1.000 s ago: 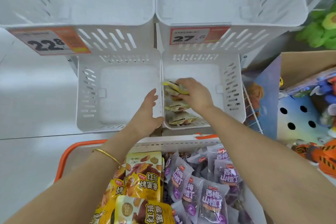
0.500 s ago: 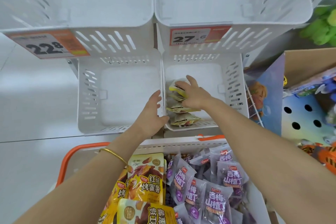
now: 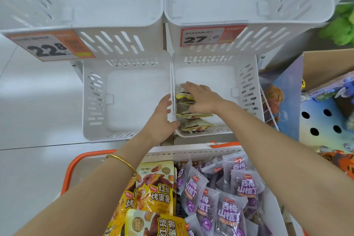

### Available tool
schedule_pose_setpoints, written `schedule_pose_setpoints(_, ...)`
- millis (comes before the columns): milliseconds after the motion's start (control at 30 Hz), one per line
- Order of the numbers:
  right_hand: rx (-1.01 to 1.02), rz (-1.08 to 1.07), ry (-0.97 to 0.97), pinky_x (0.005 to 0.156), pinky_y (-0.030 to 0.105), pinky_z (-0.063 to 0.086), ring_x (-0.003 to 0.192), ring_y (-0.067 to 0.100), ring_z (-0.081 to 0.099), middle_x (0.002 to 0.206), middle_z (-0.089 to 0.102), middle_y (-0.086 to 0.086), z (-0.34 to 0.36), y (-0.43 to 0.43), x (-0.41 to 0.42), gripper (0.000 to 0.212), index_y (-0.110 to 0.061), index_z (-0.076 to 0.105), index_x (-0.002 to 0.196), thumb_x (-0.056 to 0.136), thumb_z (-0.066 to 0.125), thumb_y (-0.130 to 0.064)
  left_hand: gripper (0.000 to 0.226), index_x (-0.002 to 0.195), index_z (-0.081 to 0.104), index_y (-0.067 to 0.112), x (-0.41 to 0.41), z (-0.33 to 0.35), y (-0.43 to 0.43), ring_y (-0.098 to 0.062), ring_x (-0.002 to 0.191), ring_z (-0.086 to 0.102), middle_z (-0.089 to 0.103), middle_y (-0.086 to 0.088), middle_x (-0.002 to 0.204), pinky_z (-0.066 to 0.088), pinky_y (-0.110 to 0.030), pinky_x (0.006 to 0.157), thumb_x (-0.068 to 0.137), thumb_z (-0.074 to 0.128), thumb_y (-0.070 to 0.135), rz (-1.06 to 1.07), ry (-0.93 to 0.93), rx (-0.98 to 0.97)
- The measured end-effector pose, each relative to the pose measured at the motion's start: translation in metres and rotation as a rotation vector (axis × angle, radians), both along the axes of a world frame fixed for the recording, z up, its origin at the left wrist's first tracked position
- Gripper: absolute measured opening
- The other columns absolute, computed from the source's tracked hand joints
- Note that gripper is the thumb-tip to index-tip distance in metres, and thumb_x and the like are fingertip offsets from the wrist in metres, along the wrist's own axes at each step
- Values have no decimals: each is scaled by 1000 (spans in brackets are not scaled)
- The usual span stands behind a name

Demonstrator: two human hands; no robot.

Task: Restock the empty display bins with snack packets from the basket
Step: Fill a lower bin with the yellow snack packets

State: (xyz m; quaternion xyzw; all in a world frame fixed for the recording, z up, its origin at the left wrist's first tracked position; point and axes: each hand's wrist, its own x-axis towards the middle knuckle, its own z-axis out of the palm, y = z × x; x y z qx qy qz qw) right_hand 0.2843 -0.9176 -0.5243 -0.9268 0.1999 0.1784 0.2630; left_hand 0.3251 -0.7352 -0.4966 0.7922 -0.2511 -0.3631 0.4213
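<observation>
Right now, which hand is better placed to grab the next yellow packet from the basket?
Left, likely. The left hand only rests on the bin divider, with the yellow packets beneath its forearm. The right hand is pressing on the stacked packets in the lower right bin.

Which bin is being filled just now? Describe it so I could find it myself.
Look beyond the orange-handled basket, at the lower row of white bins. Take the right bin, below the 27.6 price tag. Unlike its neighbours, it holds yellow packets along its left wall, under the right hand.
</observation>
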Motion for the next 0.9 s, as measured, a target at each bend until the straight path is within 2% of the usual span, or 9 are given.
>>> schedule_pose_setpoints(167,-20,-63,-42,111,50,23,145,23,9,159,8,-9,15,8,-16,86,-32,12,149,79,61,-25,79,148,13,20,1,1,12,-19,128,37,28,-4,149,42,-36,101,87,59,1,23,-22,-1)
schedule_pose_setpoints(300,-40,-193,-382,106,35,30,136,22,30,149,34,-1,49,43,-54,69,-24,34,144,80,59,-18,74,146,20,21,-7,19,42,-14,118,43,35,-1,142,50,-25,86,87,57,-3,59,-58,-50)
schedule_pose_setpoints(400,99,-263,-587,95,28,38,115,16,48,126,53,-5,72,110,-83,56,-21,51,131,77,58,-11,69,144,27,18,-16,37,86,-15,113,48,40,0,134,49,-12,73,87,56,-6,78,-131,-58)
schedule_pose_setpoints(500,319,-266,-456,81,32,49,89,12,58,100,60,-9,66,178,-105,37,-23,61,114,79,57,-10,62,140,35,19,-26,46,143,-16,113,53,46,-1,132,52,-23,79,86,56,-4,96,-205,21)
schedule_pose_setpoints(600,184,-242,-133,75,33,48,92,23,60,98,63,3,44,215,-120,22,-10,60,106,88,57,-23,50,134,45,12,-39,49,189,-18,109,55,50,-6,131,47,-28,82,87,57,-1,98,-255,146)
schedule_pose_setpoints(667,183,-231,35,81,39,49,97,29,60,104,63,13,34,226,-125,38,-5,57,108,91,56,-39,45,132,47,8,-47,48,205,-19,108,52,49,-8,134,41,-22,82,88,56,1,56,-209,233)
schedule_pose_setpoints(767,204,-67,223,97,43,45,119,27,51,134,51,9,29,236,-129,79,-10,45,133,80,53,-68,39,128,54,9,-54,47,216,-22,117,50,50,-7,136,38,-22,91,89,52,2,-103,-264,397)
schedule_pose_setpoints(833,191,18,238,104,43,39,130,26,41,146,39,7,30,238,-130,82,-20,38,142,78,53,-69,36,122,60,9,-53,50,219,-23,119,49,52,-6,134,37,-25,95,89,47,0,-201,-294,474)
schedule_pose_setpoints(900,123,93,194,105,44,38,130,27,39,142,40,8,30,239,-130,72,-26,42,140,80,56,-64,27,115,62,11,-51,53,220,-23,113,52,57,-6,126,41,-29,93,92,48,12,-250,-301,560)
